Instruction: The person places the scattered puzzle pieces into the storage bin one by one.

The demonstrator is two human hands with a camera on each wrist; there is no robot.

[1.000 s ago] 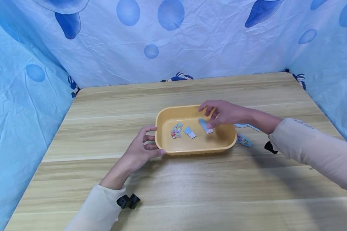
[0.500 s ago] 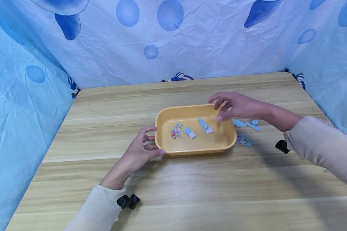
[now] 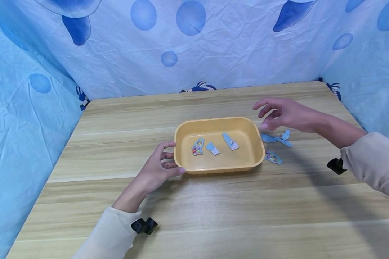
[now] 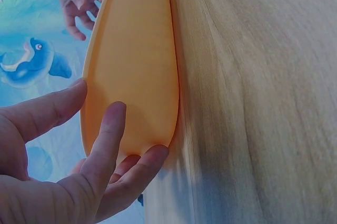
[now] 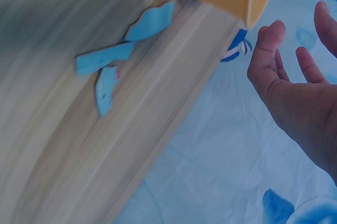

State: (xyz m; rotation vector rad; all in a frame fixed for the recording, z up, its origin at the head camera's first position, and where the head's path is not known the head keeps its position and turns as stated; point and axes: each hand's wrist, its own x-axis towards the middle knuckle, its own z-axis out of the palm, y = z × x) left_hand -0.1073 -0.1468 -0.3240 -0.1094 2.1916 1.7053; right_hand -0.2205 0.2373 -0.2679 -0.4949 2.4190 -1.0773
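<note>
My left hand [image 3: 157, 167] holds the left end of a yellow plastic tray [image 3: 218, 170], its fingers on the outer wall and its thumb at the near corner. Three flat cardboard puzzle pieces lie apart inside: a multicoloured piece [image 3: 198, 146], a small blue-and-white piece [image 3: 213, 148] and a longer blue piece [image 3: 230, 141]. Beyond the tray's far right corner my right hand [image 3: 286, 114] hovers, fingers loosely bent and nothing between them. Below it on the table are more pieces: a wavy blue piece [image 5: 151, 22], a narrow blue strip [image 5: 104, 58] and a small blue piece [image 5: 107, 89].
Another multicoloured puzzle piece [image 3: 273, 157] lies against the tray's right side, partly hidden by the rim in the head view. All stands on a wood-grain table [image 3: 214, 216]. A blue patterned curtain [image 3: 240, 46] hangs behind the table and at both sides.
My right hand has lifted out of the tray and moved right, above the loose pieces. The longer blue piece stays in the tray. My left hand and the tray have not moved.
</note>
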